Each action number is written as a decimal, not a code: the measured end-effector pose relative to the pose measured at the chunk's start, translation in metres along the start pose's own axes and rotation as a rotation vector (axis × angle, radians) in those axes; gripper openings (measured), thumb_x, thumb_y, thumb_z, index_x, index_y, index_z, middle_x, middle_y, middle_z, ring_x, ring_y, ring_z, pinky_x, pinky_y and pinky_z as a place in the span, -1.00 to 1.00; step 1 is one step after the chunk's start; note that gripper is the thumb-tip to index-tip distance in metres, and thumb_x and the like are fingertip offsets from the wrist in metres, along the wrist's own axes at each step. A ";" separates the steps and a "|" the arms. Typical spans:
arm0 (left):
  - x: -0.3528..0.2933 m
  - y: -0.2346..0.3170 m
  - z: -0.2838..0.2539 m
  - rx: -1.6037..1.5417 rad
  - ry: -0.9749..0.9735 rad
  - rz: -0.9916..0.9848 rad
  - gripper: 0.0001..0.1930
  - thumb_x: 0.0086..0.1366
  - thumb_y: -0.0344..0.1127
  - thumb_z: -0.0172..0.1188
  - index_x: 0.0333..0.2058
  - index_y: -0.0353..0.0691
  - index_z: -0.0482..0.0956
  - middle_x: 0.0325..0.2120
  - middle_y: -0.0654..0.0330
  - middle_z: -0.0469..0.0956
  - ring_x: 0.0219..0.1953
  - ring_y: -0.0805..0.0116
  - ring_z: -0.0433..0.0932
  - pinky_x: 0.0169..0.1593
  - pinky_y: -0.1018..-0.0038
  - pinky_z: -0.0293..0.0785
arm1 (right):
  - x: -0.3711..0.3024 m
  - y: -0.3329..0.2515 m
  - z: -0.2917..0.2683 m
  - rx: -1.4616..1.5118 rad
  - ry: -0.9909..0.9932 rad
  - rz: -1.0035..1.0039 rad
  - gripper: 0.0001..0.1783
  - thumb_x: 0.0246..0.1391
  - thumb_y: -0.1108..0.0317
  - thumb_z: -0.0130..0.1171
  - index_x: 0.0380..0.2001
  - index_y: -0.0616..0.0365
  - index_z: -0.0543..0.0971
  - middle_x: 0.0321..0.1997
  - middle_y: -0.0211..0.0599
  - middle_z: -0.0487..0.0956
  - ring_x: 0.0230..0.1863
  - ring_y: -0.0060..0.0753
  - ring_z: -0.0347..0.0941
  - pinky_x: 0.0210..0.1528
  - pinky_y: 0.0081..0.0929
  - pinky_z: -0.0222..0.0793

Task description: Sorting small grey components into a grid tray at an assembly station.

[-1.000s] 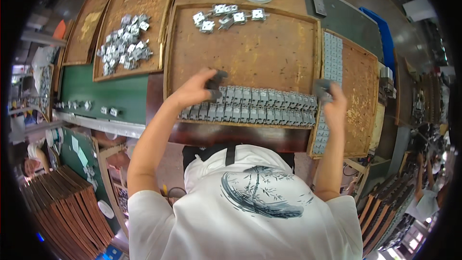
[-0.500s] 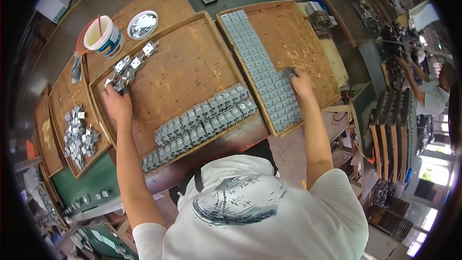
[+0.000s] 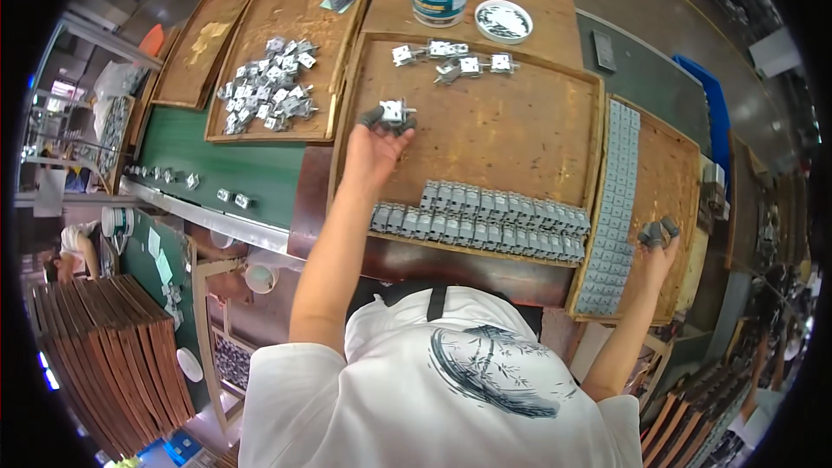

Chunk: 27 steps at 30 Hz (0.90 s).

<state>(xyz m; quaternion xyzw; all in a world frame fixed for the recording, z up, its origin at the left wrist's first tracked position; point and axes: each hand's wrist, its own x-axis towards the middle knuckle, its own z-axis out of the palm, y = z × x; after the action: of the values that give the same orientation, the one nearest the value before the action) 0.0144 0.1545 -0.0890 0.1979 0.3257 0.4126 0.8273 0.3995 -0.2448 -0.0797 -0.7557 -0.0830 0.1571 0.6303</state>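
Observation:
Near the left side of the middle wooden tray (image 3: 485, 134), my left hand (image 3: 377, 149) grips a small metal part (image 3: 394, 111) with a white square face. Dark grey covers wrap its fingertips. Over the right wooden tray (image 3: 663, 165), my right hand (image 3: 660, 247) has its dark-covered fingers drawn together; what they hold, if anything, cannot be made out. Beside it lies a long block of flat grey pieces (image 3: 614, 191) in close rows. Two rows of grey assembled units (image 3: 485, 217) stand along the middle tray's near edge. Several loose metal parts (image 3: 469, 65) lie at its far side.
A left tray (image 3: 325, 22) holds a heap of metal parts (image 3: 273, 87). Beyond the middle tray stand a white bucket (image 3: 438, 4) with a red stick and a white dish (image 3: 503, 22) of small dark pieces. More parts (image 3: 234, 198) sit on the green surface (image 3: 169, 143).
The view has swung left. My left hand has left the far group of parts with one metal part and come nearer. My right hand has moved off the grey pieces toward the tray's right side.

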 end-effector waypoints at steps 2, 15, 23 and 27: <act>-0.024 0.000 0.008 -0.147 -0.027 -0.067 -0.68 0.36 -0.29 0.08 0.04 -0.27 0.44 -0.17 0.07 0.58 -0.21 0.21 0.60 -0.16 0.33 0.60 | -0.019 -0.017 0.036 0.274 -0.057 -0.030 -0.72 0.23 0.40 0.14 -0.01 0.22 0.50 -0.20 -0.30 0.57 -0.32 -0.47 0.48 -0.35 -0.53 0.41; -0.133 0.015 0.028 0.546 -0.224 0.135 -0.61 0.22 -0.53 0.27 0.05 -0.26 0.53 -0.19 0.33 0.59 -0.14 0.55 0.54 -0.21 0.59 0.46 | -0.171 -0.102 0.251 0.273 -0.847 -0.012 -0.67 0.06 0.49 0.25 -0.07 0.24 0.53 -0.25 -0.28 0.61 -0.34 -0.41 0.55 -0.31 -0.47 0.50; -0.154 0.017 0.040 0.670 -0.416 0.251 -0.59 0.22 -0.69 0.10 0.07 -0.40 0.47 -0.01 0.20 0.46 0.04 0.40 0.47 0.12 0.47 0.41 | -0.178 -0.128 0.245 -0.432 -0.866 -0.847 -0.69 -0.13 0.51 0.32 -0.29 0.28 0.45 -0.37 -0.05 0.49 -0.39 0.03 0.48 -0.40 -0.31 0.41; -0.160 0.006 0.051 0.756 -0.421 0.272 -0.59 0.20 -0.70 0.07 0.05 -0.38 0.48 -0.09 0.15 0.46 0.01 0.30 0.48 0.08 0.45 0.41 | -0.177 -0.125 0.241 -0.484 -0.842 -0.921 -0.71 -0.23 0.55 0.30 -0.36 0.28 0.46 -0.37 -0.09 0.45 -0.40 0.02 0.47 -0.40 -0.24 0.40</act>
<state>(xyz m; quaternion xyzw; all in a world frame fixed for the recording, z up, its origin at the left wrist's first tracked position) -0.0245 0.0254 0.0109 0.6068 0.2490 0.3205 0.6834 0.1600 -0.0553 0.0290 -0.6374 -0.6688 0.1305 0.3597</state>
